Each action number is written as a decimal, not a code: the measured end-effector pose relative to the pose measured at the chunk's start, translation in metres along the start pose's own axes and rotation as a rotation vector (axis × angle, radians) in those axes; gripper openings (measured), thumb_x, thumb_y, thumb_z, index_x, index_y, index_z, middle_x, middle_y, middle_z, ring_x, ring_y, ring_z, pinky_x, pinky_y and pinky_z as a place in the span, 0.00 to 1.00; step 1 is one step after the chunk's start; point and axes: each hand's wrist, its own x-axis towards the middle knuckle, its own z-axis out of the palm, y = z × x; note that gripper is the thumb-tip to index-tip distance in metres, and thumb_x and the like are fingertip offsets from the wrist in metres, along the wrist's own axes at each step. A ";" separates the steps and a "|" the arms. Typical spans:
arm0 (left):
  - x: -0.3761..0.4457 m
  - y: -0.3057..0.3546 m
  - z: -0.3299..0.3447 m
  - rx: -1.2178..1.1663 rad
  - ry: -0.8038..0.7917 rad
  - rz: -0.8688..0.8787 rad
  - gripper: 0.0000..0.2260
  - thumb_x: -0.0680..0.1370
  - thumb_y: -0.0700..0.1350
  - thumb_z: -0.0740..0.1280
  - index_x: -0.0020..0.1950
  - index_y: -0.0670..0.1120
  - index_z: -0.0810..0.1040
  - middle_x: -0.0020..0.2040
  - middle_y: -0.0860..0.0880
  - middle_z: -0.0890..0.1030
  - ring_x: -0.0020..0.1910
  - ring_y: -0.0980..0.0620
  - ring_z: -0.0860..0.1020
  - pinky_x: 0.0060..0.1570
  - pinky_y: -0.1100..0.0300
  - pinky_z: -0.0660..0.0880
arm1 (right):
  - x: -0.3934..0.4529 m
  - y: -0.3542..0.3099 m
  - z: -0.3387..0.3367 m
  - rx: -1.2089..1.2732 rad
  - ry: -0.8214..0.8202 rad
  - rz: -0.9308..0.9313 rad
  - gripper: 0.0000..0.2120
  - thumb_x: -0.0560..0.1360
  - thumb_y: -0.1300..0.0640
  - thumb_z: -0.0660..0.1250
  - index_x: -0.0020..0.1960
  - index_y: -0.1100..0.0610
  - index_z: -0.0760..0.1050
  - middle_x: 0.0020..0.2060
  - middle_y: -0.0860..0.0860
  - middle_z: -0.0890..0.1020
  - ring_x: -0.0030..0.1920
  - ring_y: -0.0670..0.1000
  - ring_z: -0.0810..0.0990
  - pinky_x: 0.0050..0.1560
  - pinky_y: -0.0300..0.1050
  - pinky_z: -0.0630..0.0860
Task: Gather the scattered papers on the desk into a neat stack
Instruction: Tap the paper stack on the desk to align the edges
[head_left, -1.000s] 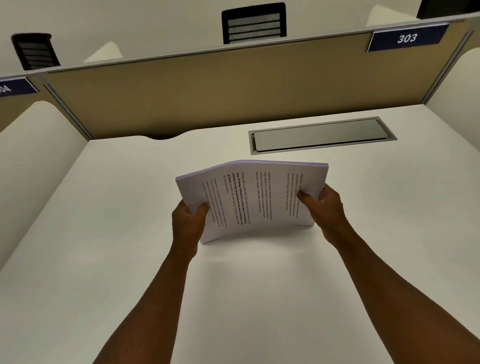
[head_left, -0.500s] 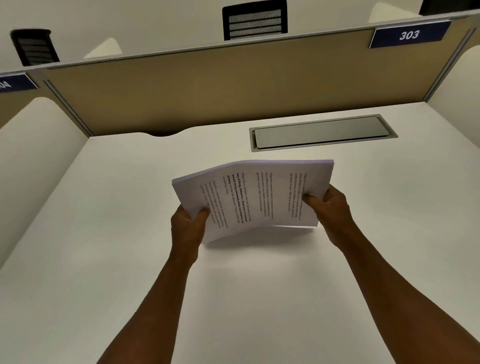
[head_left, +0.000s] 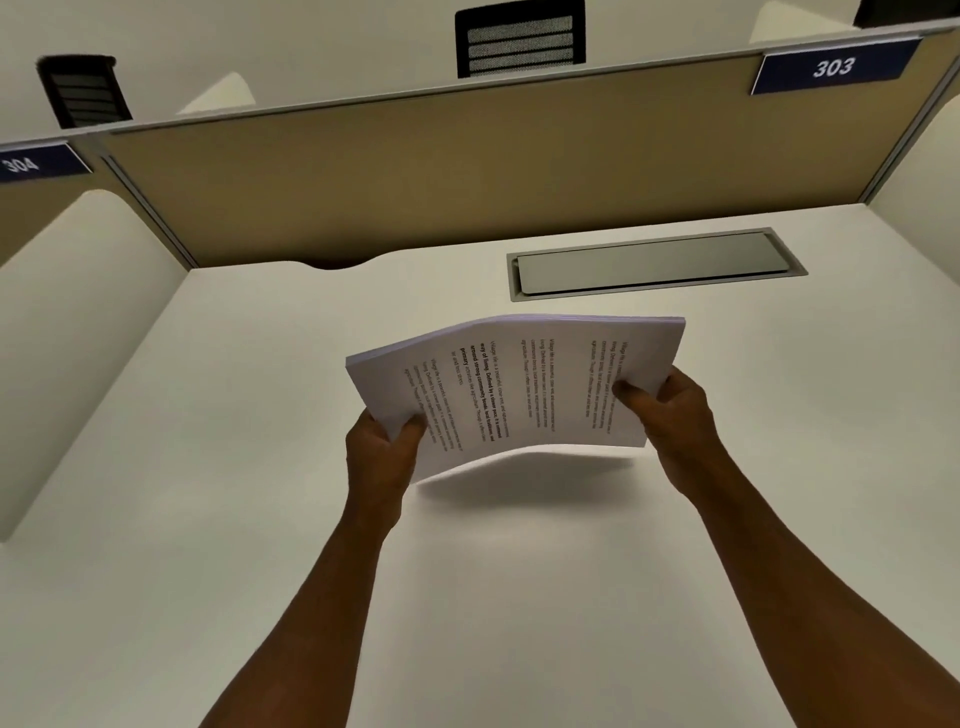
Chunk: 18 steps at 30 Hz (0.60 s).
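Two bare forearms reach out over the white desk (head_left: 218, 519). The left hand (head_left: 382, 457) is closed on the near left corner of the stack of papers (head_left: 519, 387), thumb on the printed top sheet, fingers underneath. The right hand (head_left: 670, 415) clamps the right edge the same way, thumb pressed on top near the text. The stack spans the gap between the two hands and is held up off the desk, its shadow on the surface just below; it bows upward in the middle, and the left side dips lower than the right. Beyond it, a grey cable flap (head_left: 654, 262) is set flush into the desk. Farther back stands the tan partition (head_left: 415, 171), with number plates 303 (head_left: 834, 67) and 304 (head_left: 31, 163).
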 end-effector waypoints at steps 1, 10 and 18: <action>0.000 -0.001 0.000 -0.006 0.000 -0.001 0.14 0.70 0.44 0.70 0.54 0.53 0.78 0.51 0.51 0.83 0.51 0.49 0.82 0.49 0.54 0.80 | 0.002 0.001 -0.001 0.010 0.007 0.010 0.13 0.76 0.62 0.69 0.55 0.47 0.76 0.50 0.49 0.83 0.51 0.56 0.82 0.52 0.53 0.80; 0.006 -0.005 0.001 0.029 -0.039 -0.006 0.13 0.77 0.35 0.68 0.57 0.50 0.76 0.51 0.52 0.82 0.51 0.51 0.81 0.50 0.56 0.80 | 0.004 0.004 0.005 -0.004 0.003 0.029 0.13 0.75 0.61 0.70 0.57 0.50 0.75 0.47 0.45 0.82 0.48 0.50 0.82 0.47 0.45 0.80; 0.014 -0.002 0.005 0.042 -0.056 -0.027 0.16 0.76 0.36 0.70 0.62 0.47 0.75 0.54 0.49 0.81 0.53 0.50 0.81 0.55 0.49 0.80 | 0.013 0.004 0.012 0.018 -0.008 0.033 0.13 0.75 0.60 0.70 0.58 0.51 0.75 0.47 0.44 0.82 0.49 0.50 0.82 0.49 0.45 0.80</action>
